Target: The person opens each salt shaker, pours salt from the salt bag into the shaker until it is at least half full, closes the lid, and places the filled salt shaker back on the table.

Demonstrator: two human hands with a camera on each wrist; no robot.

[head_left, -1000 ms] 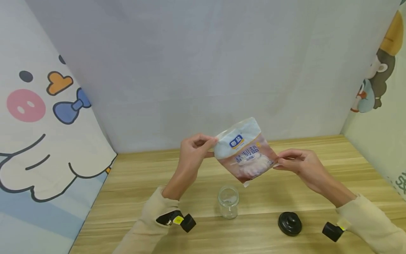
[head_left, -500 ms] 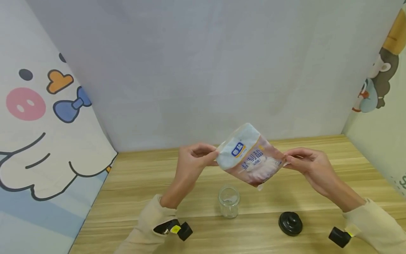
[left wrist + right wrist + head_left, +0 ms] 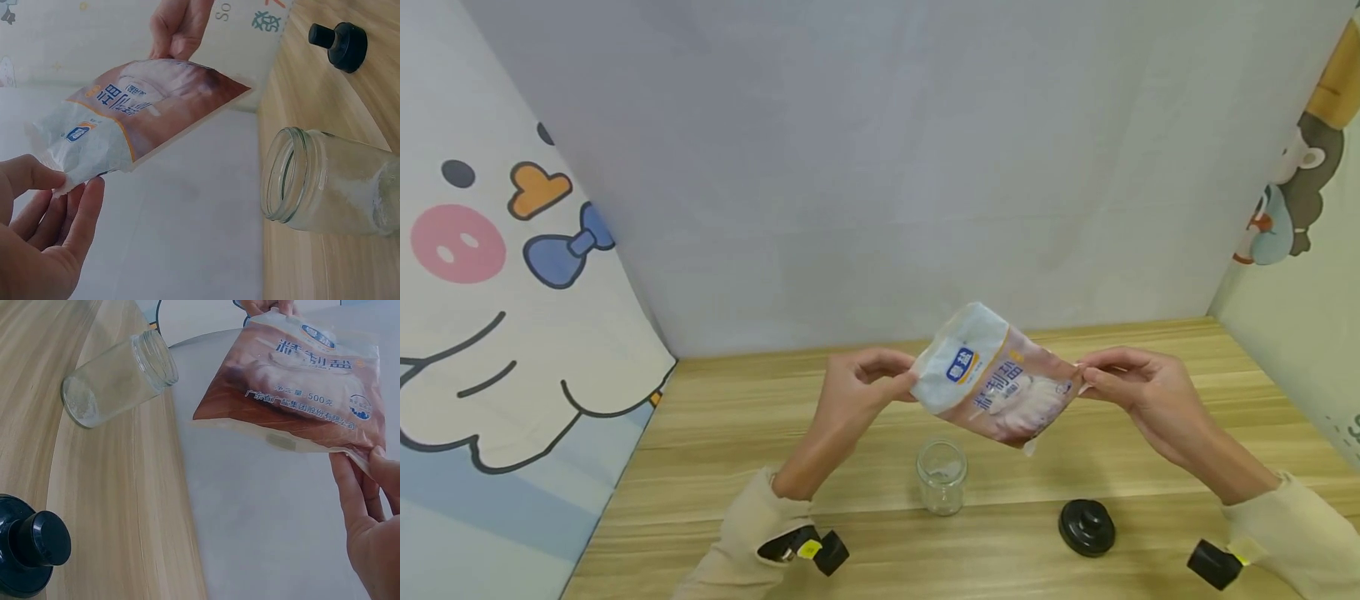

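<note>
A printed plastic bag of salt (image 3: 1000, 379), pale blue at one end and reddish-brown at the other, is held tilted in the air between both hands. My left hand (image 3: 865, 392) pinches a corner at the pale end; my right hand (image 3: 1146, 392) pinches a corner at the brown end. Below and nearer stands an uncapped glass jar (image 3: 942, 479), upright on the table. Some white grains (image 3: 81, 403) show at the jar's bottom in the right wrist view. To the jar's right lies a round black lid (image 3: 1087, 527) with a raised knob.
The wooden table (image 3: 715, 467) meets a pale grey cloth wall (image 3: 880, 167) at its back edge. Printed cartoon panels stand at left (image 3: 512, 333) and right (image 3: 1292, 308). A small black camera (image 3: 1215, 564) sits at the right wrist, another (image 3: 831, 553) at the left.
The bag has turned clockwise, its pale end sinking. My right hand has moved a little to the right, and my left hand has dropped slightly. Jar and lid stay put.
</note>
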